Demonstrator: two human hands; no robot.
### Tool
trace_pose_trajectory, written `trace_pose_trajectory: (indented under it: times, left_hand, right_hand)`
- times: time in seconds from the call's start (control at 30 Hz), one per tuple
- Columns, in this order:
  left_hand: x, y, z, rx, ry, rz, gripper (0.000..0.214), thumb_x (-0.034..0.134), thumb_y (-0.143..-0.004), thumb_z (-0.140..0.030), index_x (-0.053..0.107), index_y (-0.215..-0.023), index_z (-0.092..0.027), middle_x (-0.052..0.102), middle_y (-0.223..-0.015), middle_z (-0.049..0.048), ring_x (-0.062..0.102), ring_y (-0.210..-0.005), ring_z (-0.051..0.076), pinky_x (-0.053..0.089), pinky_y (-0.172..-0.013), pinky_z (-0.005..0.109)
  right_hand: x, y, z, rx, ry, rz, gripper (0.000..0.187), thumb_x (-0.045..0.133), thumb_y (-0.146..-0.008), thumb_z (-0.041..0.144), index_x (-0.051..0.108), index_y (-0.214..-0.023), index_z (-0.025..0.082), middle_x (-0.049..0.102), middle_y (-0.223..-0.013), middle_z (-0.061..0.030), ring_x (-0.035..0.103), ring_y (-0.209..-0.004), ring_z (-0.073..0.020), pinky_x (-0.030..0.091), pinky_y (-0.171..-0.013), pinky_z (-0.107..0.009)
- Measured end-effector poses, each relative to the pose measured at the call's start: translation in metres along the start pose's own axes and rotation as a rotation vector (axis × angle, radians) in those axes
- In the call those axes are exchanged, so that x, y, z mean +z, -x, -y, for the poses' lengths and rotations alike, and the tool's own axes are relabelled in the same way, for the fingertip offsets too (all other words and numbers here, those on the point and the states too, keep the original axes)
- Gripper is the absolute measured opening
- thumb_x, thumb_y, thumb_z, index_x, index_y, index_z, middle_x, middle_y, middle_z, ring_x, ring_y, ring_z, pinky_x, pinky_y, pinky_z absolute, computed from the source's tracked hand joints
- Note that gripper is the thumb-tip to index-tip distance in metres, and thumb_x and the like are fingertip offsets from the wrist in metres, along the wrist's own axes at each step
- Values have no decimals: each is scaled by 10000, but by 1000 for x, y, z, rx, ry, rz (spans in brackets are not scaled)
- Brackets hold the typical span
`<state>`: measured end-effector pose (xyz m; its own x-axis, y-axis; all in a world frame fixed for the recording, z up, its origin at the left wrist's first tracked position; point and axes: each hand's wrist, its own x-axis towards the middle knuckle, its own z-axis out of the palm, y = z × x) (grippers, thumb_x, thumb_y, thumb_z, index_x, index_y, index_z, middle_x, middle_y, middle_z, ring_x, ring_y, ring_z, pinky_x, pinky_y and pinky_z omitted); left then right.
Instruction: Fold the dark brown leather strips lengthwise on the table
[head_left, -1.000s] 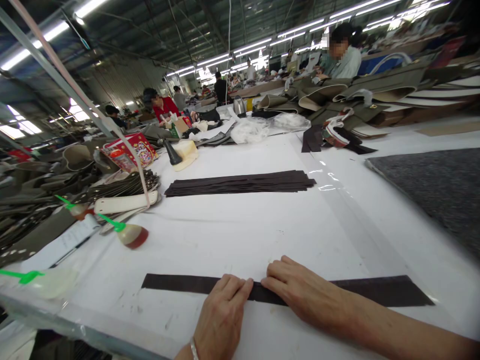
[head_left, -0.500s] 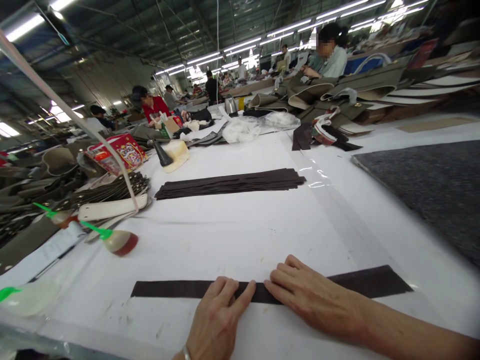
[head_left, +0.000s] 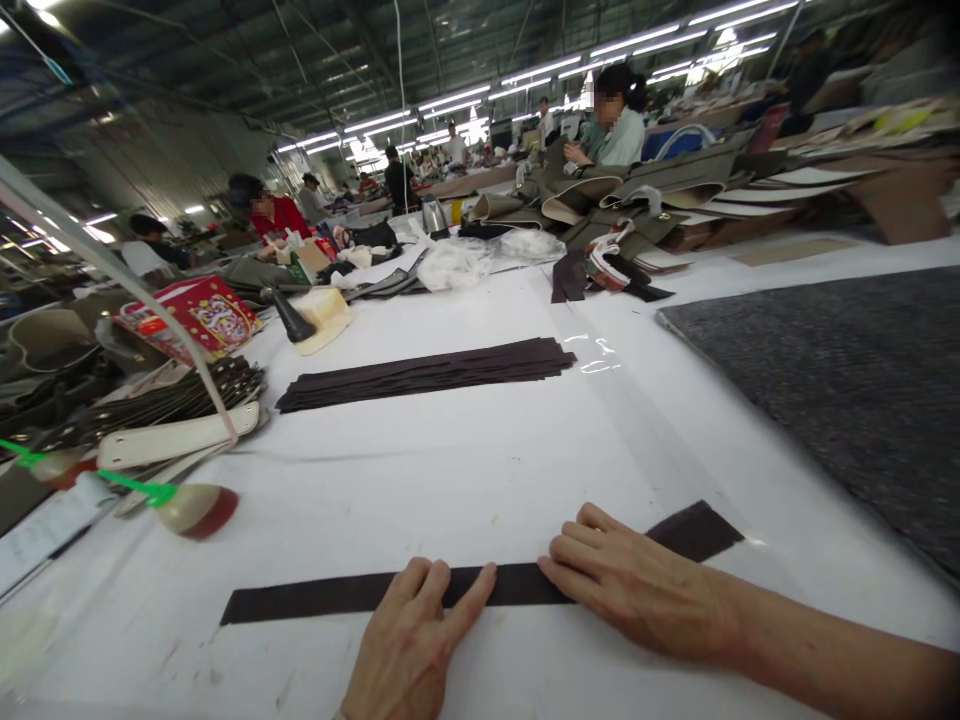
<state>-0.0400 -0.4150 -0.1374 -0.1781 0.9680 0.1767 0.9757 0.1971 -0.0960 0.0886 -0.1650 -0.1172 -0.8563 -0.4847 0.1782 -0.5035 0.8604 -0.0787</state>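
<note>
A long dark brown strip (head_left: 315, 598) lies flat across the near edge of the white table (head_left: 465, 460). My left hand (head_left: 409, 645) rests on its middle with fingers stretched out flat. My right hand (head_left: 637, 590) lies flat over the strip just to the right, fingers extended and pressing on it. The strip's right end (head_left: 694, 530) shows beyond my right hand. A stack of similar dark strips (head_left: 424, 370) lies farther back in the middle of the table.
A glue bottle with a green nozzle (head_left: 180, 503) lies at the left, beside cream straps (head_left: 176, 437) and dark strap piles. A grey mat (head_left: 832, 370) covers the right side. Olive bag parts (head_left: 637, 195) are heaped at the back. Other people work at far tables.
The view has swung right and down. Both hands stay flat on the strip, and my right hand now covers more of its right part.
</note>
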Motion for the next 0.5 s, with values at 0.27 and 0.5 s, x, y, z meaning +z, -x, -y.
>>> trace_pose_trajectory:
  times: [0.27,0.5]
  left_hand:
    - [-1,1,4,10,-13,-9,799,384,-717,77,361,-1440,-264,503,-944,81,504,-843,225,547,-749,403]
    - [-15,-31,-21,-16,213,-181,480,384,-829,-12,536,-1254,-176,553,-1074,114,556,-921,221,533,-767,366]
  right_hand:
    - [-7,26,-5,53,-33,18,238,322,-986,59,547,-948,127,520,-856,-51,438,-743,-178,297,-755,-351]
    - [-13,28,-3,225,-118,3,239,403,-890,27,548,-1045,138,546,-888,-55,476,-797,-195,303,-781,-353]
